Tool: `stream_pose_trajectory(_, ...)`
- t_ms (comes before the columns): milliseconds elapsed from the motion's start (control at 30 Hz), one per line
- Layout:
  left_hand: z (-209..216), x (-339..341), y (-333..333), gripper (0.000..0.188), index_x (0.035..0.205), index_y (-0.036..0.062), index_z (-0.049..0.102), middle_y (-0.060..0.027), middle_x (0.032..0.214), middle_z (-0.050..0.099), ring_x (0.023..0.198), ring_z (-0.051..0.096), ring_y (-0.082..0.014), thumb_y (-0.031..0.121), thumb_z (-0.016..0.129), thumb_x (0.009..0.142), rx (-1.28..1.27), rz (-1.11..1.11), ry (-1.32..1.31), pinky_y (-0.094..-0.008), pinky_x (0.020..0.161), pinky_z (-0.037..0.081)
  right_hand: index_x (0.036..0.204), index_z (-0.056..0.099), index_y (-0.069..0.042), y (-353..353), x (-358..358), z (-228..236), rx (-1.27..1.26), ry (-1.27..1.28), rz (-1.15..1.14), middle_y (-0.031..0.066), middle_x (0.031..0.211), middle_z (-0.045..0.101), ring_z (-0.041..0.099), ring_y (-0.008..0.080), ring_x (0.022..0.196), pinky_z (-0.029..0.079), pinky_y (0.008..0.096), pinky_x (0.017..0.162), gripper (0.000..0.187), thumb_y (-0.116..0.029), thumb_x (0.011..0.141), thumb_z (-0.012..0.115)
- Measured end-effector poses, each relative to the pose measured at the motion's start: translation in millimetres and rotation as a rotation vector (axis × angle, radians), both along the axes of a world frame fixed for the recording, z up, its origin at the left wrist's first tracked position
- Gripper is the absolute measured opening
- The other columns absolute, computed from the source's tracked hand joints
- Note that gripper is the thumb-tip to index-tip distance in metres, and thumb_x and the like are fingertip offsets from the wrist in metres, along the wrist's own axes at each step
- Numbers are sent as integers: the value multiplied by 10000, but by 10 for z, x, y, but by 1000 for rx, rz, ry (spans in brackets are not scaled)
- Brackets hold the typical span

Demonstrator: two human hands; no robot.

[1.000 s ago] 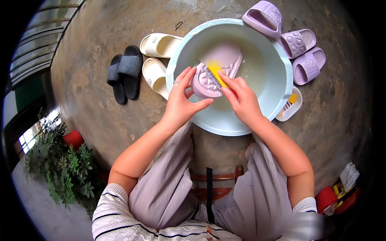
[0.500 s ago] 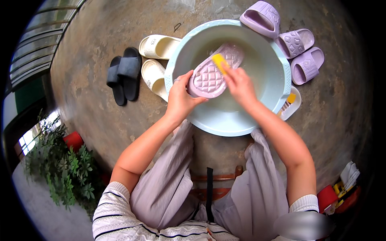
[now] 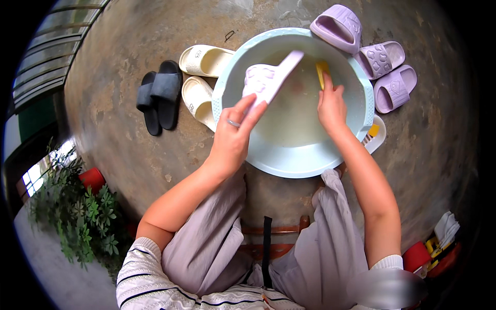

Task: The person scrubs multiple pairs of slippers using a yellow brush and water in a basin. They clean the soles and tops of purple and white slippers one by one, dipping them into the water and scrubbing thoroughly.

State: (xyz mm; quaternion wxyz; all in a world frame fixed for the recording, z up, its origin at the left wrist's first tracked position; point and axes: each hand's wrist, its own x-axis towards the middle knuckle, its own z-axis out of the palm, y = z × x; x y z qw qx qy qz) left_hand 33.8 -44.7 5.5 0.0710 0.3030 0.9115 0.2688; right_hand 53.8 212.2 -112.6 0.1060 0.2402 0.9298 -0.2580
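Note:
My left hand point(image 3: 234, 133) grips a lilac slide slipper point(image 3: 266, 82) by its heel end, tilted on edge above the basin with its raised-pattern strap facing left. In my right hand point(image 3: 332, 106) is a yellow scrubbing brush point(image 3: 322, 73), held over the right part of the basin, apart from the slipper; its bristles are hard to make out. Cloudy water point(image 3: 292, 121) lies in the pale blue basin point(image 3: 281, 164) beneath both hands.
Lilac slippers point(image 3: 393, 90) sit right of the basin, one point(image 3: 337, 28) against its far rim. Cream slippers point(image 3: 207, 60) and dark slides point(image 3: 166, 98) lie left. A white tray point(image 3: 380, 135) with a yellow item stands by the right rim. A potted plant point(image 3: 93, 212) is at lower left.
The lilac slipper has turned from showing its patterned sole to showing its strap and side. My right hand has moved right with the brush, off the sole.

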Motion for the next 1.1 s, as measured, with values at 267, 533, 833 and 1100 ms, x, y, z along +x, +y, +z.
stream_pose_trajectory(267, -260, 31, 17, 734, 1279, 201, 681, -153, 1458, 462, 1239, 548, -356, -193, 555, 672, 14, -115, -72, -444, 1010, 473, 1510, 403, -148, 131, 289, 8, -230, -204, 159, 276, 1130, 571, 632, 439, 940, 510, 495, 855, 530, -143, 997, 534)
stream_pose_trajectory(533, -281, -79, 141, 824, 1313, 184, 652, -183, 1541, 400, 1321, 521, -398, -251, 482, 634, 64, -57, -75, -447, 988, 521, 1473, 502, -271, -268, 507, 618, -414, 343, 231, 141, 957, 565, 616, 333, 778, 512, 433, 713, 486, -183, 1001, 582)
stream_pose_trajectory(833, -166, -235, 33, 708, 1412, 180, 563, -100, 1471, 528, 1163, 645, -323, -58, 709, 761, 33, 42, -175, -390, 891, 564, 1420, 571, -274, 173, 131, 749, -280, 209, 111, 127, 901, 551, 609, 305, 767, 495, 429, 698, 419, -209, 1006, 580)
stream_pose_trajectory(1100, -217, -202, -30, 613, 1425, 85, 523, -129, 1409, 575, 1035, 696, -251, 11, 715, 848, 138, 212, -373, -346, 837, 564, 1320, 643, -237, 34, 458, 666, -85, 304, 187, 117, 890, 549, 635, 329, 710, 530, 426, 621, 389, -166, 937, 644)
